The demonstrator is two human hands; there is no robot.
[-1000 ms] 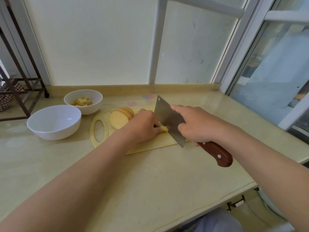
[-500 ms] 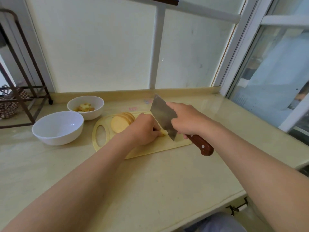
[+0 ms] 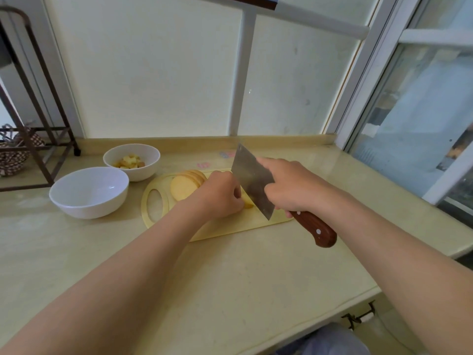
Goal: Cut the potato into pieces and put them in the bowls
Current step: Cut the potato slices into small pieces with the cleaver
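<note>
Two bowls wait to the left of the cutting board (image 3: 231, 228): a small bowl (image 3: 149, 172) already holding potato cubes, and a large bowl (image 3: 84, 210) with nothing seen in it. On the board, a fan of round potato slices (image 3: 184, 188) leans beside the left hand (image 3: 220, 197), whose curled fingers pin down a potato piece (image 3: 247, 203), mostly hidden beneath them. The right hand (image 3: 294, 189) is wrapped round the wooden handle of a cleaver (image 3: 252, 179), forefinger stretched onto the blade, whose flat stands just beside the left knuckles.

Raw potato is probably firm and dense but slick on its cut faces, so the piece is best held from above, flat face down, fingertips tucked back. The slices would likely snap if bent, so lift them stacked, by the edges.

Against a second ago little differs: both grips are the same, the blade stands at the same piece, and slices and bowls lie as they did.
</note>
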